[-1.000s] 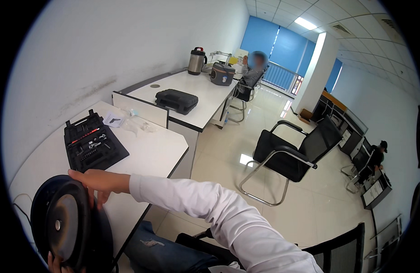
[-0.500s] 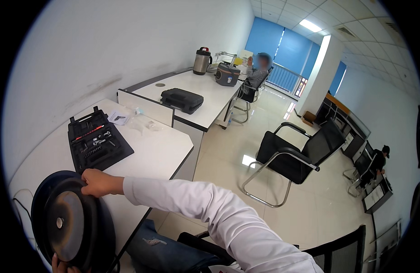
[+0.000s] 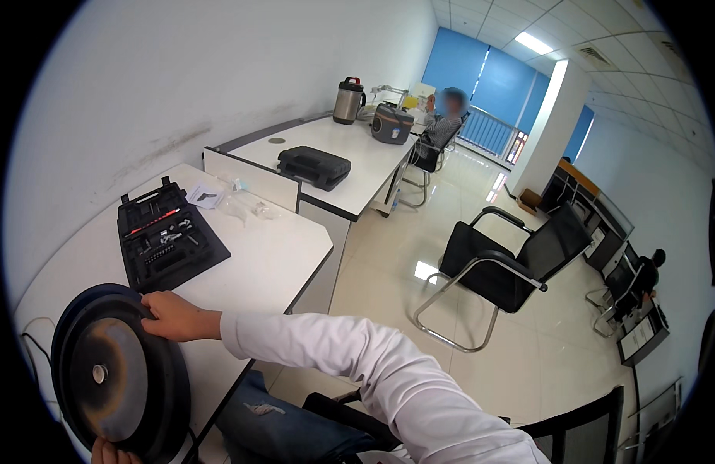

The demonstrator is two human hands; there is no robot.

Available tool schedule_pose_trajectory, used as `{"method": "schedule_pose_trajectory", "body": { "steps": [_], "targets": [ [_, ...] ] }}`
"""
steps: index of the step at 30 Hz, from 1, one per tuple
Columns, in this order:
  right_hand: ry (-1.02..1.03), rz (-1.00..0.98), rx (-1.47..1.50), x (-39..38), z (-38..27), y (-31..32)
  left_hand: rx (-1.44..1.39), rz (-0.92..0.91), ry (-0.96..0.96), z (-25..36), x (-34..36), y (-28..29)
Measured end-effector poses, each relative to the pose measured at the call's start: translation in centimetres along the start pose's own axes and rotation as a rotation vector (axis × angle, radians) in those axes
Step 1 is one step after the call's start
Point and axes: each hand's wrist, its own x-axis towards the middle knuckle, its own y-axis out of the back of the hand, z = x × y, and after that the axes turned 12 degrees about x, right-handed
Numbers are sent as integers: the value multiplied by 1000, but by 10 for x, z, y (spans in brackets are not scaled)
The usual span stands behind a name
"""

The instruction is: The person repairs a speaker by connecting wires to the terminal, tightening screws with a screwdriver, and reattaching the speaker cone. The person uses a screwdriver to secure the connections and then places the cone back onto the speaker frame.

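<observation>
Currently logged: one round black disc [image 3: 118,375] with a grey, worn centre and a small metal hub, stood tilted on edge at the near corner of the white desk [image 3: 276,259]. My right hand [image 3: 172,315] curls its fingers over the disc's upper rim; my left hand [image 3: 110,451] shows only fingertips at the lower rim, so I cannot tell its grip. I judge the two-point hold keeps the disc from rolling. Behind it, toward the desk's far edge, lies an open black tool case [image 3: 168,240] of bits. A closed black case [image 3: 313,166] sits on the next desk. Against half a second ago, the disc sits slightly lower in view, with the right hand's hold unchanged.
</observation>
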Motion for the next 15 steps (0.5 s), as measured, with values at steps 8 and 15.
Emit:
{"method": "schedule_pose_trajectory", "body": {
  "steps": [8,15],
  "targets": [
    [-3,-31,-29,0,0,2,37,27,-23,1,0,-2],
    [-2,-20,-38,1,1,1,22,3,-12,1,2,2]
  ]
}}
